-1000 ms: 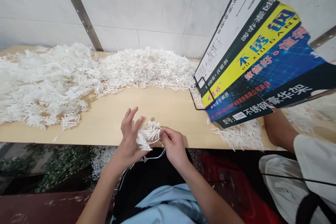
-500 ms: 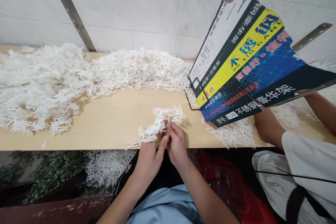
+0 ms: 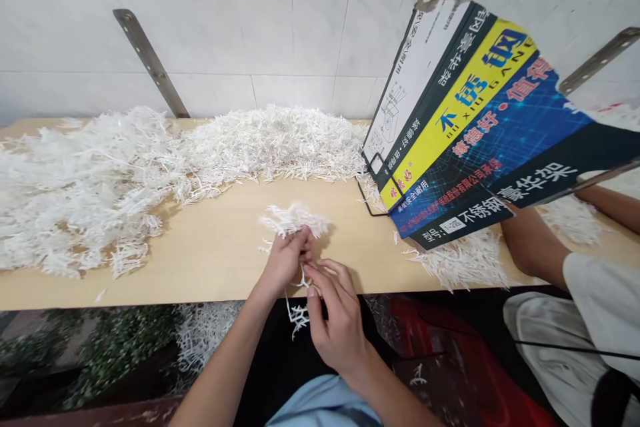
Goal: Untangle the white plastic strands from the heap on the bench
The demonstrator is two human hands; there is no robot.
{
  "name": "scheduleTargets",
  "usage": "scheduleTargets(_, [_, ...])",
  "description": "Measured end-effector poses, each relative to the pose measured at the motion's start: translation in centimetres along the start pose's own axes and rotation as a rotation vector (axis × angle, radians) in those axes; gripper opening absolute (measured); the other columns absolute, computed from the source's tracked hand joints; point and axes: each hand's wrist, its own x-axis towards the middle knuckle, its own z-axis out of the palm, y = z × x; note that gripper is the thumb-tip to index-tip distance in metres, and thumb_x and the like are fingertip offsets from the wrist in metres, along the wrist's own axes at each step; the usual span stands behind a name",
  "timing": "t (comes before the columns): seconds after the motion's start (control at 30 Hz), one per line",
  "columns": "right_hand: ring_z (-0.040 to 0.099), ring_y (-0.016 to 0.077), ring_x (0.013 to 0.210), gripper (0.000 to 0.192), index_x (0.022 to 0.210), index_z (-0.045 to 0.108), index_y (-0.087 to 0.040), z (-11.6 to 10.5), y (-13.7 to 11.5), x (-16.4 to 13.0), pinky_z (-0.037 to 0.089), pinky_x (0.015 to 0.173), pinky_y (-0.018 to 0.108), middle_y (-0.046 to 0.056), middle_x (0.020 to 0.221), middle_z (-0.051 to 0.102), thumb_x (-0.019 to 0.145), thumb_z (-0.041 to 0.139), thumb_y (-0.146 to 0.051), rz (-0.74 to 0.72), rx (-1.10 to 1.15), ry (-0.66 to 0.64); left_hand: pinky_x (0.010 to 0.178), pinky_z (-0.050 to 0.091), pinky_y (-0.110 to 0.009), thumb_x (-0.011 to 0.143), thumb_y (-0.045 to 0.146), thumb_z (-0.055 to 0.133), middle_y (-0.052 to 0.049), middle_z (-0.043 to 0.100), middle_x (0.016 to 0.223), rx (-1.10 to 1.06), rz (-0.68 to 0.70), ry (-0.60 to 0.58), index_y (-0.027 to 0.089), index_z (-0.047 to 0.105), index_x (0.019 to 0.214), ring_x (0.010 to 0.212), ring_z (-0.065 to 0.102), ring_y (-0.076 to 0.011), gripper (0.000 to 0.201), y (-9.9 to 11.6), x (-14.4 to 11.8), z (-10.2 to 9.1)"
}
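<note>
My left hand (image 3: 284, 260) grips a tuft of white plastic sprigs (image 3: 293, 219) over the front part of the wooden table (image 3: 215, 247). My right hand (image 3: 334, 317) sits just below it at the table edge, its fingers pinching a thin white stem (image 3: 299, 307) that hangs down from the tuft. Both hands touch the same white piece. A big heap of the same white sprigs (image 3: 100, 180) covers the left and back of the table.
A large printed cardboard box (image 3: 480, 120) leans over the table at right, on a wire stand. Beneath it, another person's arm (image 3: 530, 247) and white clothing (image 3: 595, 320). Metal brackets (image 3: 150, 60) slant on the tiled wall. Green foliage (image 3: 100, 340) and fallen sprigs lie under the table.
My left hand rose onto the tuft and closed over it. My right hand dropped back toward me, drawing a stem downward. The view tilted up slightly.
</note>
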Motion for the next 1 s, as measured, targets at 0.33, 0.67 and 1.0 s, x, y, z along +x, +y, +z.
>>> scheduleTargets(0.33, [0.057, 0.0330, 0.131, 0.054, 0.142, 0.061, -0.022, -5.0, 3.2, 10.6, 0.045, 0.110, 0.054, 0.013, 0.143, 0.064, 0.088, 0.056, -0.018, -0.274, 0.053, -0.183, 0.063, 0.035, -0.032, 0.096, 0.027, 0.045, -0.010, 0.066, 0.066, 1.303, 0.260, -0.054, 0.017, 0.071, 0.081, 0.060, 0.060, -0.0235, 0.031, 1.1, -0.4, -1.0])
scheduleTargets(0.67, [0.061, 0.0172, 0.074, 0.023, 0.081, 0.073, -0.017, -0.5, 9.3, 15.0, 0.049, 0.072, 0.029, 0.002, 0.077, 0.068, 0.091, 0.069, -0.038, 0.170, 0.494, -0.607, 0.062, 0.039, -0.033, 0.102, 0.034, 0.040, -0.012, 0.076, 0.084, 1.593, 0.182, 0.076, 0.018, 0.071, 0.094, 0.072, 0.071, -0.0273, 0.036, 2.1, 0.1, -1.9])
scheduleTargets(1.0, [0.053, 0.0142, 0.067, 0.021, 0.082, 0.069, -0.018, 2.4, 10.9, 13.5, 0.041, 0.063, 0.027, 0.000, 0.075, 0.063, 0.088, 0.069, -0.038, 0.302, 0.545, -0.375, 0.096, 0.051, -0.046, 0.103, 0.031, 0.053, -0.014, 0.074, 0.125, 1.374, 0.773, 0.333, 0.018, 0.075, 0.110, 0.111, 0.064, -0.0326, 0.027, -0.9, 1.0, -2.9])
